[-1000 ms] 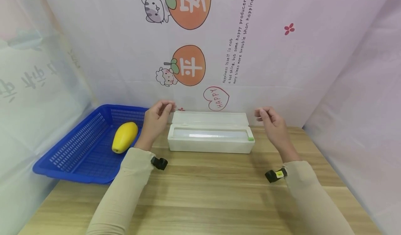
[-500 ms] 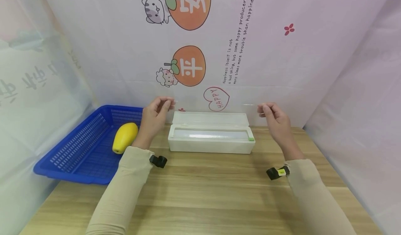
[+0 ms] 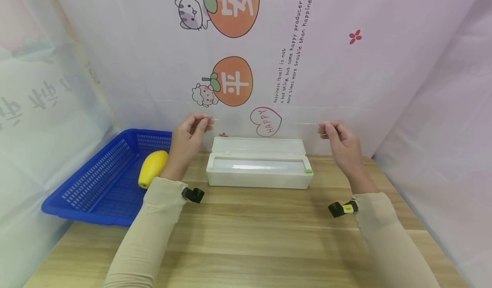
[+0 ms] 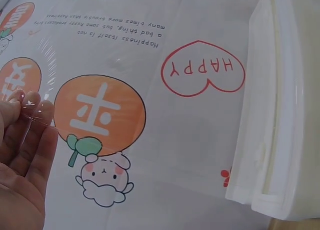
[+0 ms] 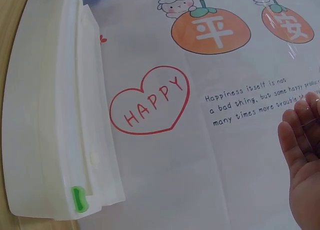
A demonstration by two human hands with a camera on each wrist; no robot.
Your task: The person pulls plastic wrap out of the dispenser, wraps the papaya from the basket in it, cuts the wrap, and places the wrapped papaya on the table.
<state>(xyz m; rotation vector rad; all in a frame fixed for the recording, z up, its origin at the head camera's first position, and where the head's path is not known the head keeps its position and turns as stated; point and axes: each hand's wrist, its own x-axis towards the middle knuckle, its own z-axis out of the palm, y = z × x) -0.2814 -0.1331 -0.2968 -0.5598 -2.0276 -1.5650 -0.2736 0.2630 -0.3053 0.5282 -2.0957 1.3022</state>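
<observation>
Between my two hands stretches clear cling film, seen mostly by its glints and a faint edge. My left hand pinches one corner between thumb and fingers, above the left end of a white cling film dispenser box. Beyond the box's right end, my right hand pinches the other side. The box's lid stands raised at the back, with the film roll showing inside. A green slider sits at its right front. How far the transparent film reaches down is hard to see.
At the left stands a blue plastic basket holding a yellow oblong fruit, partly behind my left forearm. A printed white cloth hangs behind the wooden table, with more cloth along both sides.
Both hands have risen a little and moved slightly farther apart, still pinching the film. The dispenser box, basket and fruit have stayed put.
</observation>
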